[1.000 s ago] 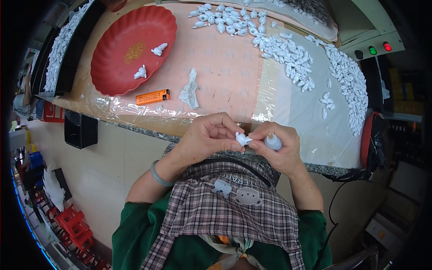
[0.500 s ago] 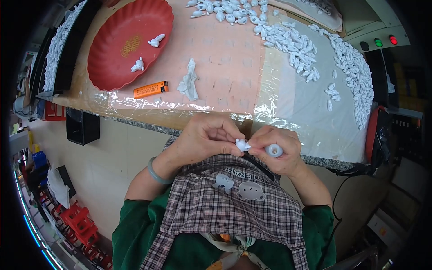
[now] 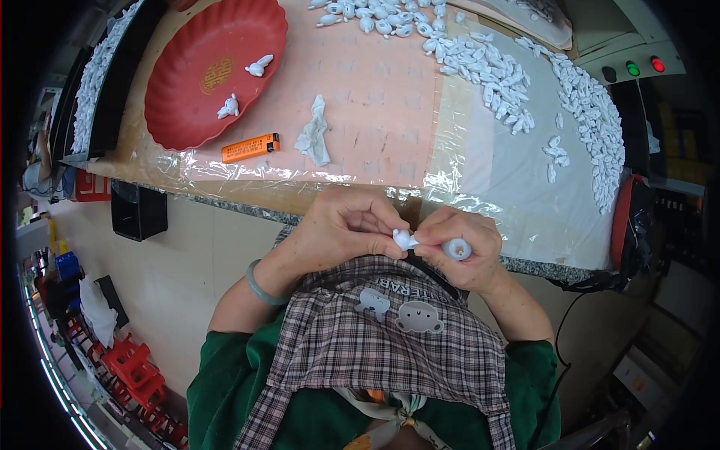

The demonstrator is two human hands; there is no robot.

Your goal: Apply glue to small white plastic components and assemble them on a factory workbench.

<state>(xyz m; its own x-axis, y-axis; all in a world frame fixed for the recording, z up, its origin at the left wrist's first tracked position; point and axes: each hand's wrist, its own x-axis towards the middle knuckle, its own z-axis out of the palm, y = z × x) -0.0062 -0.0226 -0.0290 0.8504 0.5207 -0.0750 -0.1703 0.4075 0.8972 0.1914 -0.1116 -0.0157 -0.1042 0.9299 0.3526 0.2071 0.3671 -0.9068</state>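
Observation:
Close to my body, just off the table's front edge, my left hand (image 3: 341, 231) pinches a small white figurine (image 3: 403, 239) between thumb and fingertips. From the other side my right hand (image 3: 466, 247) grips a small white pointed piece that meets the figurine; whether the two are joined I cannot tell. The same hand also holds a small translucent white bottle (image 3: 457, 250) within its curled fingers, round end showing. On the table, a red scalloped tray (image 3: 176, 97) carries two white figurines (image 3: 259, 66), apart from each other.
An orange lighter (image 3: 250, 148) and a crumpled white tissue (image 3: 313, 133) lie before the tray. White rounded pieces (image 3: 382, 16) are heaped at the back; small elongated white pieces (image 3: 484, 71) spread to the right. A black-edged box (image 3: 112, 82) of white pieces stands far left. Red stools (image 3: 133, 367) stand lower left.
Both hands keep the same grip on the figurine and the piece. The whole view has shifted very slightly; nothing on the table has visibly moved.

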